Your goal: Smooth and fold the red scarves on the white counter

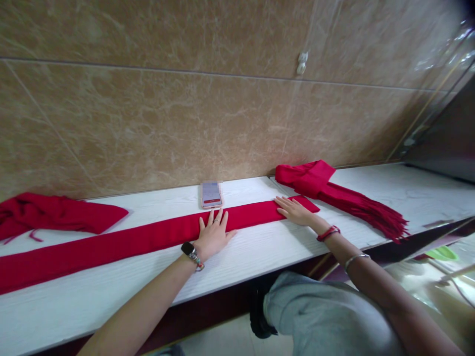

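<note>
A long red scarf (122,242) lies flat along the white table (260,252), stretched from the left edge to the middle right. My left hand (213,232) rests flat on it near its middle, fingers stretched out. My right hand (295,210) lies flat on the scarf's right end, fingers spread. A watch and beaded bracelet sit on my left wrist; a red string and a silver bangle are on my right wrist.
A phone (211,194) lies by the marble wall (185,113), just beyond my left hand. A folded red fringed scarf (334,190) sits at the right, another red scarf (55,213) at the far left. My grey-trousered knee (315,306) is below the table's front edge.
</note>
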`<state>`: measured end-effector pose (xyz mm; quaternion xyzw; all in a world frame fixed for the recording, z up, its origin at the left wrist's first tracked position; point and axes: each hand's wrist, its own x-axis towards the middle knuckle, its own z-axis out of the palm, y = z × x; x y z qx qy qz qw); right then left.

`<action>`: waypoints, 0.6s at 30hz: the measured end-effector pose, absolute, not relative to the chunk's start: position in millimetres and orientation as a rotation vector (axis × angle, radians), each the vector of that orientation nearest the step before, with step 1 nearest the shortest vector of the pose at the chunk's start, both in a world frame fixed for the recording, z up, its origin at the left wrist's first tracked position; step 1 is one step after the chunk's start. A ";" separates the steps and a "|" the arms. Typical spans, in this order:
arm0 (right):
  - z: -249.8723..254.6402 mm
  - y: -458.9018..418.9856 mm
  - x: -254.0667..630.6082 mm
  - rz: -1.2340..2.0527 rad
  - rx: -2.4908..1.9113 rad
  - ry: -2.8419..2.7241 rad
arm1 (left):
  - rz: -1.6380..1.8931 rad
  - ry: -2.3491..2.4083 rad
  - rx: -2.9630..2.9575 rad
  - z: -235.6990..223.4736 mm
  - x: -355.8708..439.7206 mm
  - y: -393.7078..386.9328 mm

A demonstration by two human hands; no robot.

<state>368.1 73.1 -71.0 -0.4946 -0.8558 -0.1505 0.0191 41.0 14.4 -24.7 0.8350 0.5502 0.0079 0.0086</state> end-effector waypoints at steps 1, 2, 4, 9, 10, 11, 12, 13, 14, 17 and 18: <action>-71.0 73.5 377.8 -0.430 -1.561 -2.645 | 0.017 1.708 2.601 -23.8 40.9 13.7; -69.8 73.7 385.5 -0.378 -1.591 -2.628 | 0.008 1.698 2.596 -23.1 41.0 12.8; -63.3 73.0 392.0 -0.251 -1.673 -2.588 | -0.003 1.690 2.596 -21.7 42.0 10.7; -34.8 61.8 337.9 -0.121 -1.504 -2.506 | 0.008 1.713 2.596 -20.3 43.9 7.5; -31.7 58.5 318.6 -0.119 -1.395 -2.531 | 0.009 1.714 2.593 -20.3 43.9 7.6; -30.4 55.3 299.3 -0.132 -1.312 -2.560 | 0.009 1.716 2.586 -20.3 43.9 7.7; -30.9 52.4 281.6 -0.147 -1.264 -2.580 | 0.008 1.725 2.571 -20.4 43.9 7.9; -32.9 49.9 266.5 -0.150 -1.232 -2.605 | 0.005 1.743 2.548 -20.5 44.0 7.9; -35.9 48.1 254.9 -0.159 -1.207 -2.627 | 0.002 1.765 2.522 -20.8 44.2 7.7; -46.1 45.4 242.2 -0.182 -1.177 -2.650 | -0.005 1.821 2.473 -21.3 45.0 6.3; -48.7 45.1 243.6 -0.184 -1.170 -2.644 | -0.013 1.826 2.476 -21.1 45.0 6.0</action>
